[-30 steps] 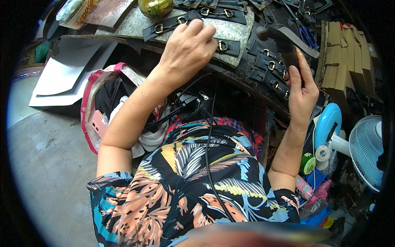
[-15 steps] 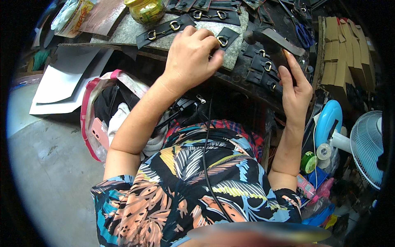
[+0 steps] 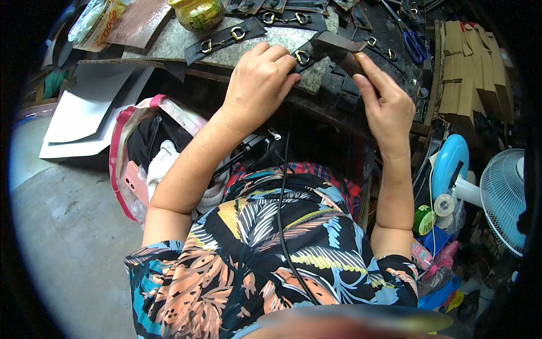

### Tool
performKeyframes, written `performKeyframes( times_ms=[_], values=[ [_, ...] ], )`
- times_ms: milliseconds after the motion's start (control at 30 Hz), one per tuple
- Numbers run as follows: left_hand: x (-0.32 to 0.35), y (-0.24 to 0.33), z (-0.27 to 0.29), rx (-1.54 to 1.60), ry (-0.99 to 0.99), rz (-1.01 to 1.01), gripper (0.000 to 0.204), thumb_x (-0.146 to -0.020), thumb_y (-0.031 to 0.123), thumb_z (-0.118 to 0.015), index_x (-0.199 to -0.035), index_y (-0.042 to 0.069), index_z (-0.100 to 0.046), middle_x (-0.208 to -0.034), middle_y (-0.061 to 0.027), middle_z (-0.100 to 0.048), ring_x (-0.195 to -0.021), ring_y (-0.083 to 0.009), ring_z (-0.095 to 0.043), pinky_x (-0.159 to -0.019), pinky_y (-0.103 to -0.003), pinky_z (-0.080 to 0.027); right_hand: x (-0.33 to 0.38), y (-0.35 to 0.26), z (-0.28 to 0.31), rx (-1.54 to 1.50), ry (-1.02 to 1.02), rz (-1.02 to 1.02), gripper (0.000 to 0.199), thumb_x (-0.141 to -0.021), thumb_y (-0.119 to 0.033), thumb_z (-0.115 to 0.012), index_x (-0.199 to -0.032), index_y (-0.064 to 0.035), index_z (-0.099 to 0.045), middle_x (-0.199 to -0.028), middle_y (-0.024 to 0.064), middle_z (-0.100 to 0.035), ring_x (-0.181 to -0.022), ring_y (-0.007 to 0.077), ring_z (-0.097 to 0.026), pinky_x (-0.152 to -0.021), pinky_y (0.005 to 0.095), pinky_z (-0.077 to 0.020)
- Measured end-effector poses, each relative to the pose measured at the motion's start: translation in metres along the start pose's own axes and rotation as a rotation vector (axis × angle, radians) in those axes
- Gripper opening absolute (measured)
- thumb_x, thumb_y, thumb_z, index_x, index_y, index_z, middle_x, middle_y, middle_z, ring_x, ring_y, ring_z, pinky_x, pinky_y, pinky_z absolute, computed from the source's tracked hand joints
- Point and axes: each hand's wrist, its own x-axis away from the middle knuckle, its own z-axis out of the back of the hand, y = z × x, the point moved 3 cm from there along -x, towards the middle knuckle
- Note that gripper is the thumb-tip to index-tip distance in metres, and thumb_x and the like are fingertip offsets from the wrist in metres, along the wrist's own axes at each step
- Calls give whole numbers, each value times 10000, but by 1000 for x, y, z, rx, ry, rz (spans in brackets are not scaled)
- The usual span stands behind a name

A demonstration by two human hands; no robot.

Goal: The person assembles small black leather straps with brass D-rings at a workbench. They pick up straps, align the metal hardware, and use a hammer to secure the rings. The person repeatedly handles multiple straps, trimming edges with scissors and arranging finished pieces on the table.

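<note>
My left hand rests at the near edge of the grey stone slab, fingers curled down on a black strap with a brass-coloured ring. Its fingertips are partly hidden behind the hand. In my right hand is a hammer, gripped by its brown handle close to the dark head. The head reaches over the strap, right beside the ring; whether it touches cannot be seen. Two other black straps with brass-coloured bits, one a nearer strap, the other a farther strap, lie on the slab.
A yellow-lidded jar stands at the slab's back left. Blue-handled scissors and more strap pieces lie on the dark bench at right. Beyond are cardboard pieces and a fan. A pink-edged bag hangs open below.
My right hand has brought the hammer leftward, its head now over the strap beside the ring. My left hand has barely shifted and stays at the strap.
</note>
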Motion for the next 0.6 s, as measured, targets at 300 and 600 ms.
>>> performKeyframes(
  times_ms=[300,600],
  values=[
    [0,4,1,-20,-63,28,263,-799,150,-794,-1017,67,-674,-1022,-104,-634,-980,-326,-598,-877,-416,-505,-1,4,-4,-1,-29,-82,373,-959,-240,-738,-1330,-211,-710,-1146,110,-758,-976,273,-758,-847,360,-565],
    [-2,-23,29,5,14,89,391,-705,-39,-664,-1083,59,-636,-991,-154,-571,-982,-370,-607,-861,-452,-527,13,71,31,-235,162,-265,365,-1008,-192,-694,-1356,-85,-684,-1275,100,-738,-1133,170,-699,-980,329,-519]
  ],
)
